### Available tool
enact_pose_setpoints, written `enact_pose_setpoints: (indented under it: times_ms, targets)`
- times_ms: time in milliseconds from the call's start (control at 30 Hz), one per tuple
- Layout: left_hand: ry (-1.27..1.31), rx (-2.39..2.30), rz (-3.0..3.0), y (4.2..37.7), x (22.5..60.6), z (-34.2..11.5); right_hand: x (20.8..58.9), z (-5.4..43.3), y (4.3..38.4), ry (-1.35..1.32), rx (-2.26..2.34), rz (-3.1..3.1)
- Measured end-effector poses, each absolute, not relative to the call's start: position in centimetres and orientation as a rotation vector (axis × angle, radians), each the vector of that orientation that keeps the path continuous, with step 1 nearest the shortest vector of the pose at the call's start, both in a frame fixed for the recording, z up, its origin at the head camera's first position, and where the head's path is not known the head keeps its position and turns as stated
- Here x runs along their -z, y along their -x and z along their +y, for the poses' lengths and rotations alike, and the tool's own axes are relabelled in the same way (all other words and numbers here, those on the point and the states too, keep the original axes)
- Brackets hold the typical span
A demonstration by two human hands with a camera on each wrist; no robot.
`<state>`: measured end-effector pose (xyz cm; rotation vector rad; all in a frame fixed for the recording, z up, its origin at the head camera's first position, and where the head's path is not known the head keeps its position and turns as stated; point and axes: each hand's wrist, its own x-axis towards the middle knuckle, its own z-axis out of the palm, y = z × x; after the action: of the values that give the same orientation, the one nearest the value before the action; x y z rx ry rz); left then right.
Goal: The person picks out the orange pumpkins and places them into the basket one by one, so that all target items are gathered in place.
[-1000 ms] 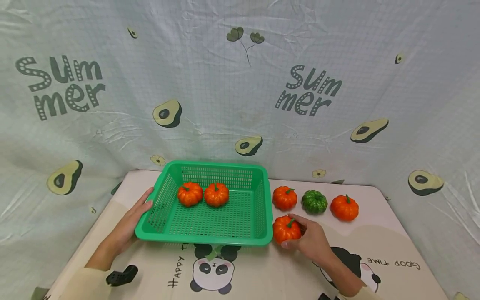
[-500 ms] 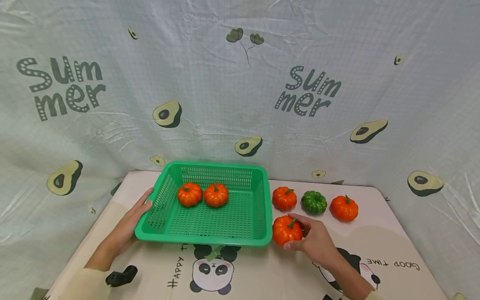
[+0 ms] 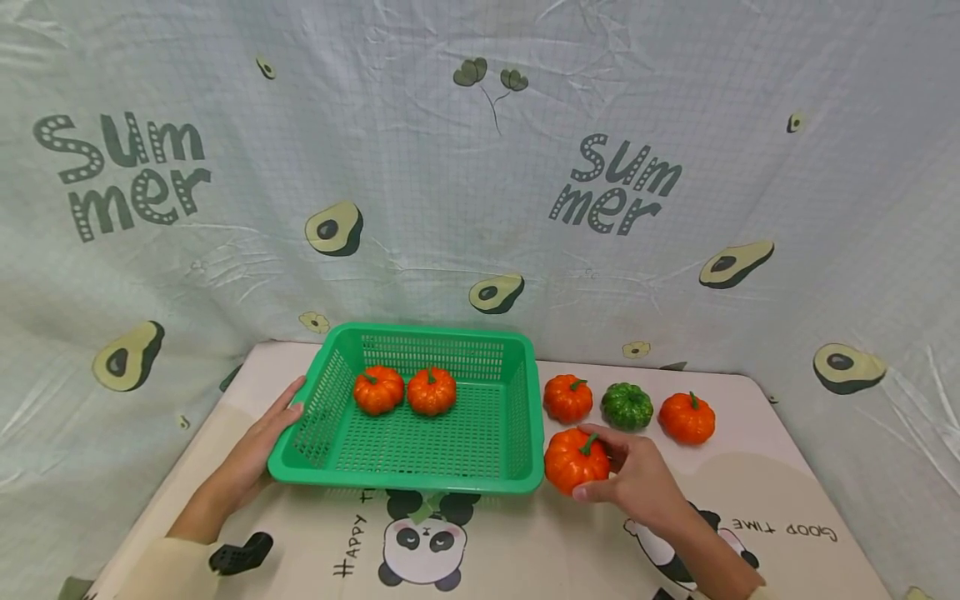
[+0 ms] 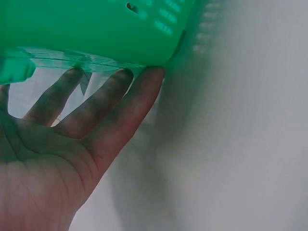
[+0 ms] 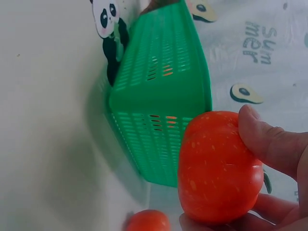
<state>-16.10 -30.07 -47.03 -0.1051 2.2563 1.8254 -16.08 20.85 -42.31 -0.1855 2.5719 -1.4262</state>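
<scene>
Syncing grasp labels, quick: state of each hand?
Left hand: open, fingertips against the green basket.
Right hand: holding an orange pumpkin between thumb and fingers.

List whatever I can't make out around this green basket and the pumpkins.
Right hand: in the head view, the held pumpkin hides some fingertips.
Left hand: in the left wrist view, the left edge cuts it off.
Basketed pumpkins: in the right wrist view, the green basket's slotted walls hide nearly everything.
Loose pumpkin: in the right wrist view, the bottom edge cuts it off.
</scene>
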Motion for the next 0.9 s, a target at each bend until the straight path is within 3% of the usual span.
enact_pose_setpoints:
  times_ms: [900]
  targets:
    - [0.104,-1.875,2.232,16.2,47.2,-30.1,40.0,19.3,17.2,0.349,1.458,2.529]
